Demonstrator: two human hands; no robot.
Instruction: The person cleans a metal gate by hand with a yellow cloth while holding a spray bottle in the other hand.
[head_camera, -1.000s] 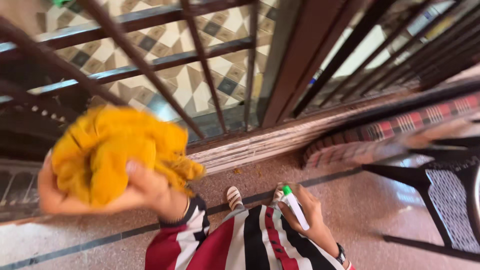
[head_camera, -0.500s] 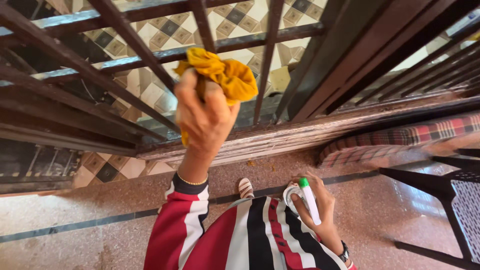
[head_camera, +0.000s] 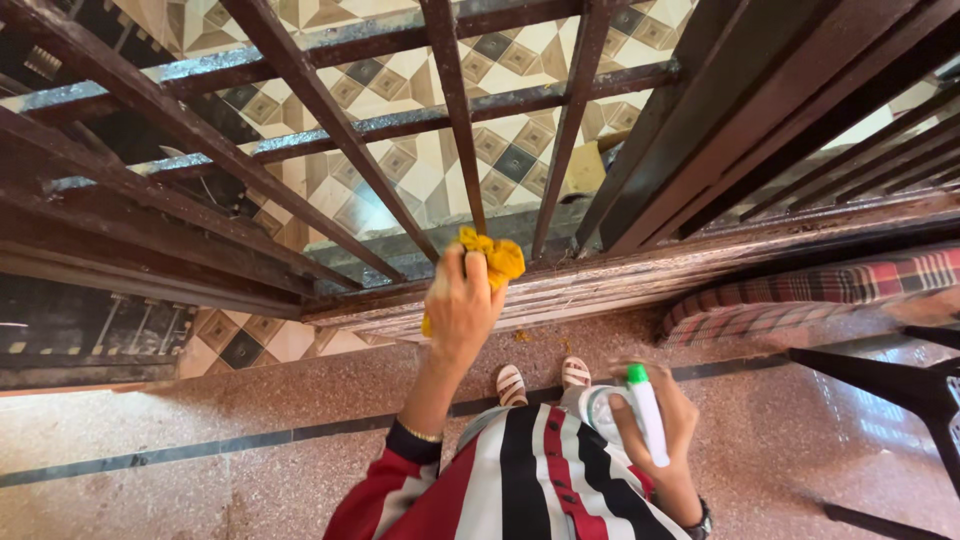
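My left hand (head_camera: 462, 305) is closed on a yellow cloth (head_camera: 492, 256) and presses it against the bottom of a dark metal railing bar (head_camera: 455, 120), just above the lower rail (head_camera: 600, 285). My right hand (head_camera: 655, 420) stays low near my waist and grips a white spray bottle with a green tip (head_camera: 645, 412). My striped red, black and white garment (head_camera: 540, 480) and my sandalled feet (head_camera: 545, 380) show below.
The dark metal railing (head_camera: 300, 80) spans the top of the view, with patterned tiles (head_camera: 430, 170) beyond it. A red checked cushion (head_camera: 800, 295) lies by the rail at right. A black chair frame (head_camera: 900, 385) stands at the right on the speckled floor (head_camera: 200, 420).
My left hand has carried the yellow cloth from close to the camera down to the foot of a railing bar. The right hand with the spray bottle has barely moved.
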